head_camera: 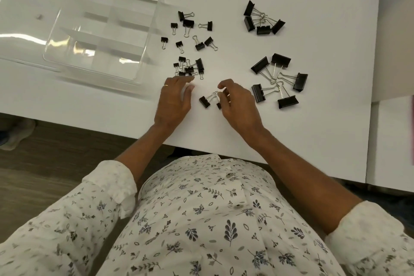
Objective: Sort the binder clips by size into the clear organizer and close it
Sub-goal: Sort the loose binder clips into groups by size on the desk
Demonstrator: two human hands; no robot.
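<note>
Lying low in the centre: pair of mid-sized clips (205, 102), wire handles crossing, one clip partly covered from view.
Right hand (240, 107): hunched over that pair, fingers curled down onto the wire handles, thumb lifted clear above them. I cannot tell whether it really pinches the wire.
Left hand (173, 101): low over the white table (291, 136), fingers straight and a little spread, holding nothing. Its tips reach the lower edge of the bunch of small clips (189, 67), and a ring (166, 85) shows on one finger.
Loose small clips (188, 31): scattered singly above that bunch, middle of the frame, just right of the organizer.
Upper heap of large clips (262, 21): four, upper right of the frame, handles tangled together.
Lower heap of large clips (280, 78): five, right of centre, just beside the right hand, handles pointing inward.
Clear organizer (152, 29): upper left of the frame, standing open, with dividers cutting it into compartments. Its lid (20, 36) lies flat further left, catching glare.
Person: white leaf-patterned shirt (201, 219), sleeves rolled up, filling the bottom of the frame.
Floor (44, 152): dark wood, lower left.
</note>
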